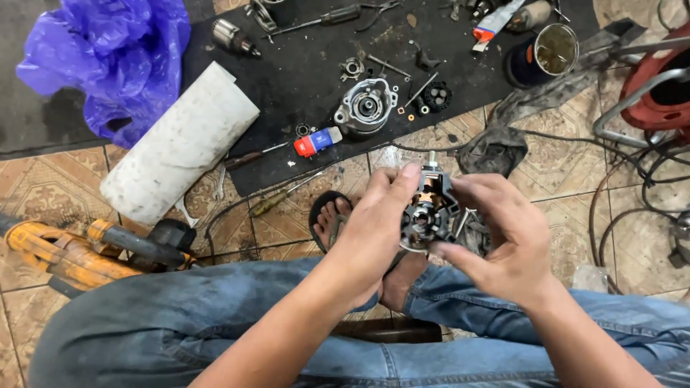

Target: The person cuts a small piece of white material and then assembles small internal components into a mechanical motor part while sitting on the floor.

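Head view: left hand [374, 223], right hand [503, 241] both gripping motor part [429, 212]; tin [555, 49] contents unclear.

A crumpled blue-violet plastic bag [108, 61] is lying on the dark mat, far up and to the left of the hands. A squeezed tube [496, 20] in white, red and blue is lying well above the right hand [503, 237], beside an open round tin [550, 52].
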